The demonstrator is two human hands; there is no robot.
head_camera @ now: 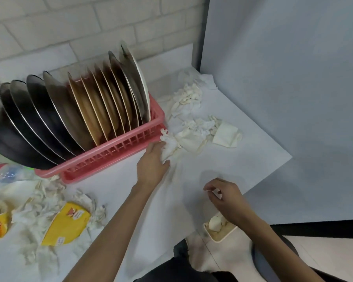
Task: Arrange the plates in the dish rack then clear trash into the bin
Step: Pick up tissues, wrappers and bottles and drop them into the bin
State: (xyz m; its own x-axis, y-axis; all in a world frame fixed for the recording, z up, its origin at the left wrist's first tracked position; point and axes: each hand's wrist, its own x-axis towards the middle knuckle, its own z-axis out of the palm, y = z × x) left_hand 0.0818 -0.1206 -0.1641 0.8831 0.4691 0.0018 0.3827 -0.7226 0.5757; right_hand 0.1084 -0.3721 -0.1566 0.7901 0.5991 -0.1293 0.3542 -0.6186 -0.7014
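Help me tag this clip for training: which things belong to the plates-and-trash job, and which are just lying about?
Job: plates in the pink dish rack; crumpled tissue in the left hand; paper scrap pinched by the right hand; cream bin; loose tissues; yellow cartons.
Lying about: white table cover; plastic bottle, possibly trash too.

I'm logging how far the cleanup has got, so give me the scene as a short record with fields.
plates: on edge in the pink dish rack
left hand: grips a crumpled tissue beside the rack
right hand: pinches a tissue scrap near the table edge
bin: below the table edge, tissue inside
trash left on table: loose tissues, yellow cartons, plastic bottle
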